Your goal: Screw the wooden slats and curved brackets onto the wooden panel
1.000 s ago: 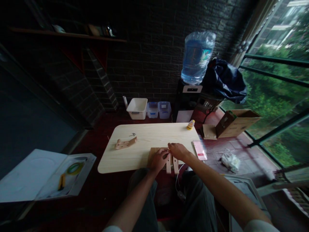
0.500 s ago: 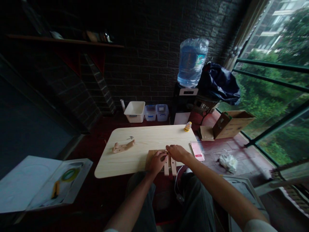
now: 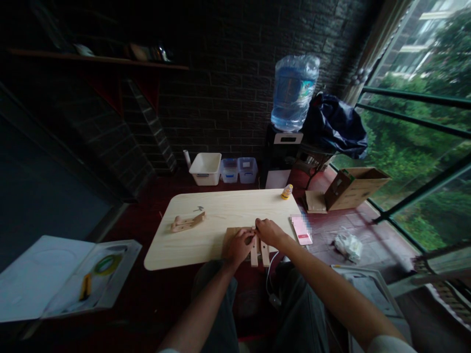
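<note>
A light wooden frame with two parallel legs [image 3: 265, 256] lies at the table's near edge, its legs jutting toward me over the edge. My left hand [image 3: 240, 246] is closed at its left side, fingertips pinching near the top of the left leg. My right hand [image 3: 269, 232] grips the far end of the same frame, fingers bent and pressed together. Whether a small part sits between the fingertips is hidden. Under my left hand is a brown board [image 3: 230, 236]. A similar wooden frame [image 3: 187, 223] lies to the left on the table.
Small dark metal pieces [image 3: 198, 209] and a yellow-capped bottle [image 3: 287, 191] are on the pale table [image 3: 165, 252]. A pink-screened phone [image 3: 301, 229] lies at its right edge. An opened white case [image 3: 114, 279] is at lower left. A white cable [image 3: 270, 274] hangs near my knees.
Little differs: both hands stay at the wooden frame, the right one shifting very slightly. The view has tilted a touch.
</note>
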Available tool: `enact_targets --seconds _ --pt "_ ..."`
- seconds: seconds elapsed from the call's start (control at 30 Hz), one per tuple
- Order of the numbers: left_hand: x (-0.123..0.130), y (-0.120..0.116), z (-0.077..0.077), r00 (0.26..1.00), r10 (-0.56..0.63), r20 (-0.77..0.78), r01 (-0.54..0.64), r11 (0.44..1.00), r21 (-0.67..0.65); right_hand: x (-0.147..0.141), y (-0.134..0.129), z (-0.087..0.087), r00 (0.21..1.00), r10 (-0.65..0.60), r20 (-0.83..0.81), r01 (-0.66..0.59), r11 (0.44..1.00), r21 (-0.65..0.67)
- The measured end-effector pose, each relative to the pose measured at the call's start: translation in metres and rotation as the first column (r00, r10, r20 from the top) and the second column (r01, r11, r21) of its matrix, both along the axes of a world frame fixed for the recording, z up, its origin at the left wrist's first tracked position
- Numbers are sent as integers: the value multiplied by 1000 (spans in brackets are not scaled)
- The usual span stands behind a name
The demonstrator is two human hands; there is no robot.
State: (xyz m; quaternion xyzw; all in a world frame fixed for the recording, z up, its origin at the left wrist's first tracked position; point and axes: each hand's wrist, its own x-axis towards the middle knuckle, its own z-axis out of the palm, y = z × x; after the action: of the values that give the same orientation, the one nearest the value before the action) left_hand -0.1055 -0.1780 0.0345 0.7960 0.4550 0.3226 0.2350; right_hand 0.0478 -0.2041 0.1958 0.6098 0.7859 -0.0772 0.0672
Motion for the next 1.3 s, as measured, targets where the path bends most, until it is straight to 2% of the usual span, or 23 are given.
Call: enact_targets --seconds 0.13,0.37,0.57,0.77,0.97,1.1,1.2,1.3 --pt "0 -1 2 1000 -3 -7 3 1000 -7 0 -4 -3 997 -78 -25 77 997 -22" --pt "-1 -5 13 1000 8 -10 -8 1000 14 2 -7 4 999 44 27 -43 999 -25" --pt "0 -6 24 999 29 -16 -29 999 -15 1 -1 0 1000 8 9 -7 999 -42" --pt "1 -3 20 999 38 -9 -38 999 -32 -1 0 -2 1000 -28 1 28 999 -32" --pt "-1 -2 13 1000 25 13 -25 1000 13 0 2 5 998 68 8 -68 998 0" --pt "0 -1 13 999 33 10 -33 999 11 2 1 3 993 106 51 -106 994 -12" --pt "0 -2 14 1000 27 7 -27 1000 4 2 -1 -3 994 92 61 -89 995 -44" --pt "0 -3 14 999 35 -11 -35 999 -12 -1 -3 -9 1000 10 16 -10 999 -51"
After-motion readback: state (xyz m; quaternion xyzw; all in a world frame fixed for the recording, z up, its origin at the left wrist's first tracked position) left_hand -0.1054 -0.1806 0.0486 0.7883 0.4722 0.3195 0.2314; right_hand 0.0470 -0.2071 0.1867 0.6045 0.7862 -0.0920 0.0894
